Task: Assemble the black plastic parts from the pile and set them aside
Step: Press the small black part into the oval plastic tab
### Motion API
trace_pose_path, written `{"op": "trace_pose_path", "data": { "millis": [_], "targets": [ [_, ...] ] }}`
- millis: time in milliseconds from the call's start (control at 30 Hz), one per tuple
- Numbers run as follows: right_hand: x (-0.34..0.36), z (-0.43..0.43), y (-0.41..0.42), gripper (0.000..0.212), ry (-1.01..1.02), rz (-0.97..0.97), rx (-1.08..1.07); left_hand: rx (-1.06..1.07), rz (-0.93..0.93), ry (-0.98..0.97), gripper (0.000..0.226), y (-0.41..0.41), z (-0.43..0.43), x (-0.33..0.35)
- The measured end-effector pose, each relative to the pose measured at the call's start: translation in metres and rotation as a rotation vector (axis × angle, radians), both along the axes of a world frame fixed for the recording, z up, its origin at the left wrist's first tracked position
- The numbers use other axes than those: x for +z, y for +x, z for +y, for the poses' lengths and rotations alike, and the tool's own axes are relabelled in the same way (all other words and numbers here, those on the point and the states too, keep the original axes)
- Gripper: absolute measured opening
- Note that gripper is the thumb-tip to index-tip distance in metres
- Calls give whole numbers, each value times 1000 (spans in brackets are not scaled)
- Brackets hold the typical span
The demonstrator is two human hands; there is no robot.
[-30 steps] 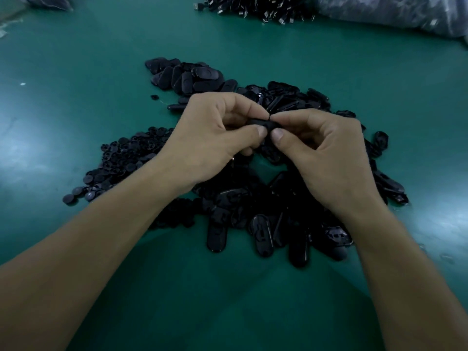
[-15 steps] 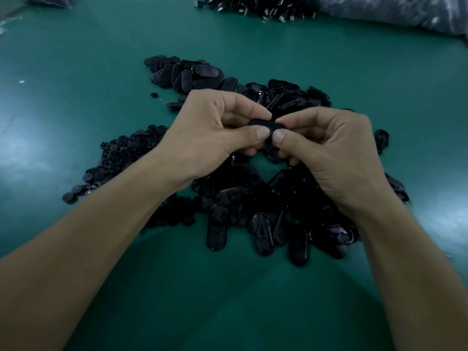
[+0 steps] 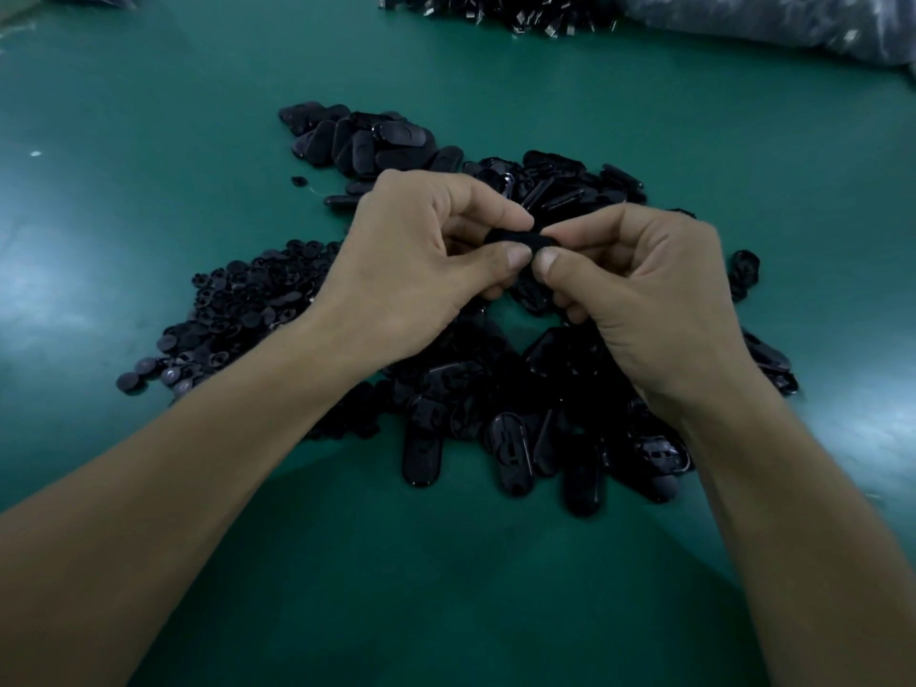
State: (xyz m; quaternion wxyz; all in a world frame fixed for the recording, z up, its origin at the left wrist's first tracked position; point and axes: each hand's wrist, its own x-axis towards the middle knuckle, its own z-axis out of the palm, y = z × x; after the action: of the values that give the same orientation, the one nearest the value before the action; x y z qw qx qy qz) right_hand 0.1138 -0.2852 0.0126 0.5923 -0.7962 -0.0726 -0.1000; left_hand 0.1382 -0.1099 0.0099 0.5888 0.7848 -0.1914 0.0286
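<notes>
Left hand, right hand pinch black part over pile.

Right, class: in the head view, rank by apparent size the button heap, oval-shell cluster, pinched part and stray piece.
Button heap
Oval-shell cluster, farther off, so unsure
Pinched part, partly hidden
Stray piece

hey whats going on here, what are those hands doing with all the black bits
A person works at a green table. The left hand and right hand together pinch one small black part between thumbs and fingertips, apparently pressing it together. Below them lies a pile of oval shells, with a heap of small round pieces to the left and a cluster of ovals farther back.
</notes>
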Motion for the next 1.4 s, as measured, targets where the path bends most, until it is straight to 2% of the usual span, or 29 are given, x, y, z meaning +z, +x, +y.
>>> {"op": "trace_pose_path", "data": {
  "millis": [233, 400, 633, 833, 1100, 1300, 1400],
  "targets": [
    [-1, -3, 0, 11, 16, -4, 12, -38, 81, -62, 16, 3, 3, 1],
    [-5, 0, -1, 22, -156, -144, -34, -52, 168, -153, 15, 4, 4, 1],
    [-6, 4, 0, 20, -100, -187, -76, -57, 238, -241, 14, 2, 1, 2],
    [-7, 5, -1, 16, -161, -281, -171, -60, 312, -320, 21, 1, -1, 4],
    [-9, 7, 0, 22, -236, -307, -108, -54, 375, -404, 16, 2, -1, 4],
    [-8, 8, -1, 27, -180, -231, -24, -25, 313, -361, 12, 4, 1, 1],
    [-4, 7, 0, 24, -18, -174, -6, -50, 261, -304, 16, 4, 2, 1]
  ]
}}
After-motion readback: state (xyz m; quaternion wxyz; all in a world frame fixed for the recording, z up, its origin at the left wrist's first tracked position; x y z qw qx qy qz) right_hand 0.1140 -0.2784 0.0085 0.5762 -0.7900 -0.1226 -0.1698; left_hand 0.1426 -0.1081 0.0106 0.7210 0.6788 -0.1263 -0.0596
